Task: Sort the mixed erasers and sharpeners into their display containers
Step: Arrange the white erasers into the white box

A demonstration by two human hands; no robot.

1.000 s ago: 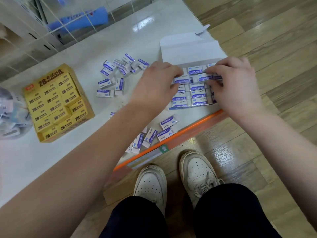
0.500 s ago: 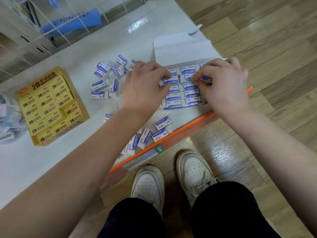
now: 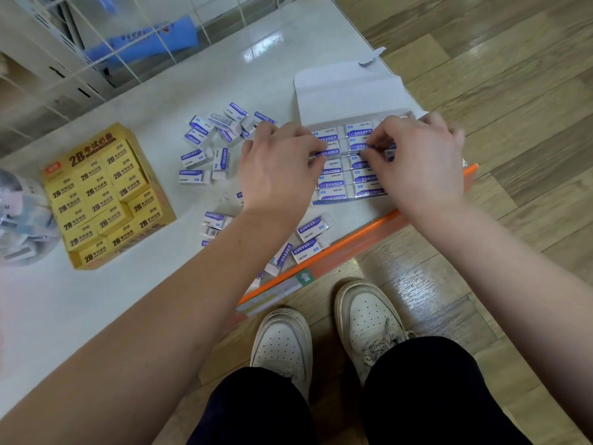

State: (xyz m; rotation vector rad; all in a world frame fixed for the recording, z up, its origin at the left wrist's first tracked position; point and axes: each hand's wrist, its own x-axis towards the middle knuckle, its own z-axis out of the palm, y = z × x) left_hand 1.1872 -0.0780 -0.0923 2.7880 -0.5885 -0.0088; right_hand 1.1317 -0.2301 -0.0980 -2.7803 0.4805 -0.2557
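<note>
White bench (image 3: 96,316) carries an open eraser box (image 3: 346,94), where left grip (image 3: 279,168) and right grip (image 3: 420,162) each pinch packed erasers (image 3: 332,183).

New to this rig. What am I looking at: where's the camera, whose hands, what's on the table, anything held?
No machine here: a person works with bare hands. The single camera sits on their head and looks down, so you see their forearms, legs and shoes. The left hand and right hand are curled over the upper rows of a white display box with its lid folded back, part-filled with packed erasers in blue-and-white sleeves. The fingertips are on those erasers, but it is not clear whether they pinch or only press. On the white table lie loose erasers, a yellow box of 2B erasers and, at the left edge, a blurred clear container.
</note>
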